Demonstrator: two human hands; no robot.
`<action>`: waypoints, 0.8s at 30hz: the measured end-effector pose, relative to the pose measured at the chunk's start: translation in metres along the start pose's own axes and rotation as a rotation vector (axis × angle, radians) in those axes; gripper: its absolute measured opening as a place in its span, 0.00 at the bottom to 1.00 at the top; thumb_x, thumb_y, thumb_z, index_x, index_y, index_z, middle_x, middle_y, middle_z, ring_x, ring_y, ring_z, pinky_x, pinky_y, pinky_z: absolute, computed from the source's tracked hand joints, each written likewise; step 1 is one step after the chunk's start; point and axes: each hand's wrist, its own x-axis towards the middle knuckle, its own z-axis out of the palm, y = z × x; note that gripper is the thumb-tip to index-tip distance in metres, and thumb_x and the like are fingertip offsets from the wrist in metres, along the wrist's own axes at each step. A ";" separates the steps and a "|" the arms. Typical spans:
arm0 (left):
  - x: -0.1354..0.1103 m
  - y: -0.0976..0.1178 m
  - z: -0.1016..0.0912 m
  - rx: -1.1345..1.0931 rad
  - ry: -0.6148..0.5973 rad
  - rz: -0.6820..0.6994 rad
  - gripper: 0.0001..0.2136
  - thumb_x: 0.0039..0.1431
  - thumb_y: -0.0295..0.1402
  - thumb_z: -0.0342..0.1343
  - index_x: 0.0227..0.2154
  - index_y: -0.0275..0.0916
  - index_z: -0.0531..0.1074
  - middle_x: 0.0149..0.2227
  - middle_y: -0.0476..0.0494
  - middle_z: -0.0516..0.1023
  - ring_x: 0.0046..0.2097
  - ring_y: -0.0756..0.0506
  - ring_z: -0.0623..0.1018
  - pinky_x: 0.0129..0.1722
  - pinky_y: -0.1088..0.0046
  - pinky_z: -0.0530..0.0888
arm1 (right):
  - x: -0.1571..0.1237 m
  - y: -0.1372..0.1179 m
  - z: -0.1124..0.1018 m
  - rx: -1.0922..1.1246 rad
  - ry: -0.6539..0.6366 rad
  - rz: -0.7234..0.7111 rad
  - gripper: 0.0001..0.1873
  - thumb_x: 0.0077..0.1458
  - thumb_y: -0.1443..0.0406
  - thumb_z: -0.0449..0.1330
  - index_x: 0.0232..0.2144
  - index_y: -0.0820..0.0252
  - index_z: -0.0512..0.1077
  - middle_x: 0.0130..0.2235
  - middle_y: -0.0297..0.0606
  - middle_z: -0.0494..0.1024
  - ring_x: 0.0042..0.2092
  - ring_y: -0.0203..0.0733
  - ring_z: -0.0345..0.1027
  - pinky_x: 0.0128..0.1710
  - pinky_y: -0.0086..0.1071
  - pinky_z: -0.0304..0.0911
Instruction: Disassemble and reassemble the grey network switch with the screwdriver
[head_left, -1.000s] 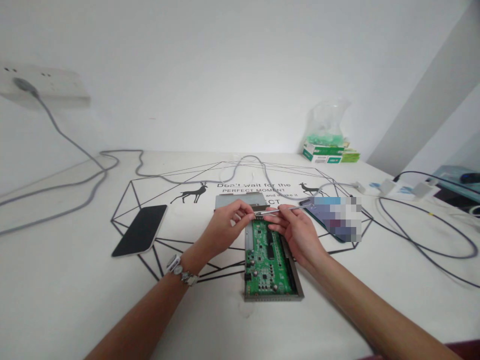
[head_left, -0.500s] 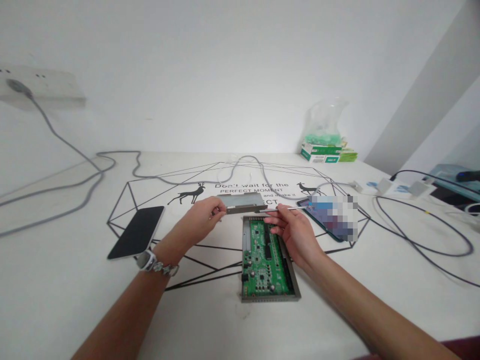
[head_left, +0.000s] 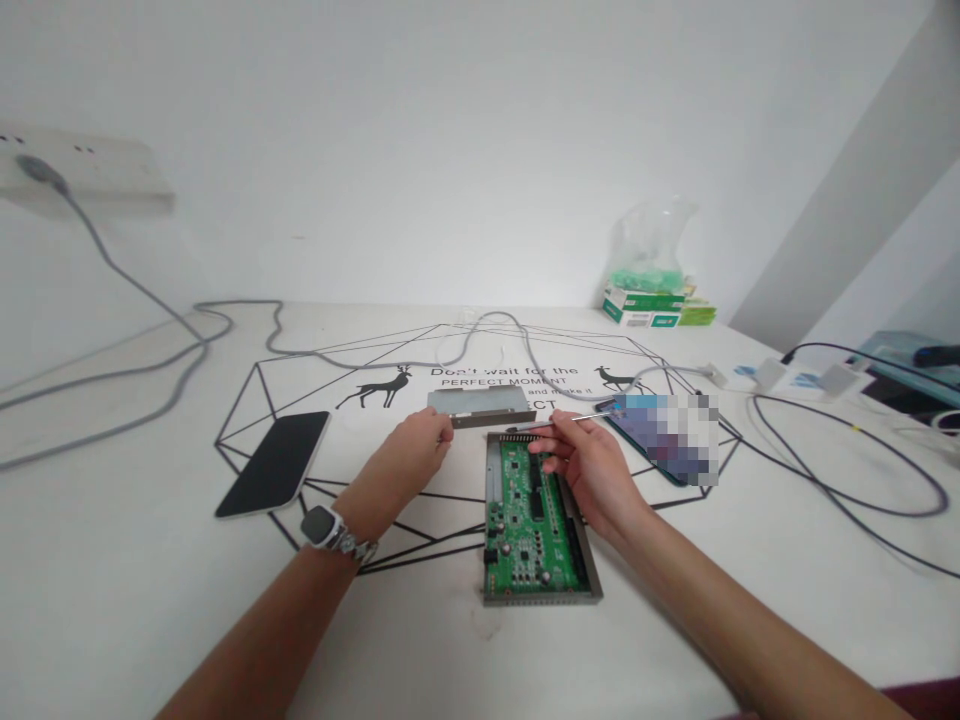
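Note:
A grey metal cover (head_left: 484, 402) with a raised front lip lies just beyond an open metal case (head_left: 541, 599). A green circuit board (head_left: 523, 520) sits inside that case. At the cover's left front corner, my left hand (head_left: 420, 447) has its fingers pinched on the edge; the fingertips are partly hidden. My right hand (head_left: 589, 465) is over the upper right of the case, closed around a slim silver screwdriver (head_left: 559, 422). The tool's dark end points left, close to the cover's front lip and above the case's far edge.
A phone with a black screen (head_left: 276, 464) lies to the left. Another phone (head_left: 660, 435), lit and partly blurred, is at the right. Grey cable (head_left: 360, 362) winds across the back. Chargers in a power strip (head_left: 784, 377), black cable (head_left: 825, 480) and green-white boxes (head_left: 643, 305) are farther right.
My left wrist has turned and moved slightly right, showing the watch face. The screwdriver has tilted, its dark end now lower and farther left. The cover and case stay in place.

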 end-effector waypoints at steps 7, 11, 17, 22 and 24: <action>-0.003 0.009 0.006 -0.095 0.072 -0.078 0.09 0.53 0.27 0.54 0.37 0.35 0.75 0.39 0.37 0.77 0.40 0.41 0.76 0.43 0.63 0.73 | -0.002 -0.001 0.001 -0.013 -0.018 0.001 0.14 0.50 0.60 0.70 0.32 0.62 0.71 0.32 0.41 0.82 0.28 0.37 0.76 0.20 0.23 0.65; -0.001 0.010 0.011 -0.072 0.093 -0.087 0.09 0.57 0.26 0.51 0.32 0.36 0.77 0.37 0.38 0.78 0.39 0.42 0.77 0.43 0.65 0.72 | -0.002 -0.001 0.001 -0.020 -0.028 -0.009 0.16 0.49 0.59 0.71 0.30 0.63 0.71 0.31 0.40 0.82 0.28 0.36 0.76 0.20 0.23 0.65; 0.004 0.002 0.002 -0.112 0.041 -0.059 0.09 0.56 0.27 0.53 0.30 0.37 0.79 0.34 0.41 0.80 0.36 0.44 0.78 0.38 0.70 0.73 | -0.002 0.000 0.001 -0.031 -0.029 -0.007 0.16 0.49 0.59 0.71 0.31 0.63 0.71 0.31 0.41 0.82 0.28 0.37 0.76 0.20 0.23 0.66; 0.002 -0.005 -0.008 -0.183 -0.030 -0.049 0.09 0.56 0.28 0.55 0.35 0.35 0.81 0.37 0.40 0.82 0.38 0.44 0.79 0.39 0.71 0.73 | -0.001 0.000 -0.001 -0.026 -0.034 -0.002 0.14 0.50 0.60 0.70 0.32 0.62 0.70 0.32 0.42 0.82 0.28 0.37 0.76 0.20 0.23 0.66; 0.001 -0.007 -0.008 -0.163 -0.026 -0.044 0.09 0.57 0.28 0.54 0.34 0.36 0.81 0.37 0.40 0.82 0.38 0.43 0.79 0.40 0.70 0.73 | -0.001 -0.001 -0.001 -0.027 -0.039 -0.001 0.13 0.51 0.61 0.69 0.32 0.62 0.70 0.32 0.42 0.82 0.28 0.38 0.76 0.20 0.23 0.66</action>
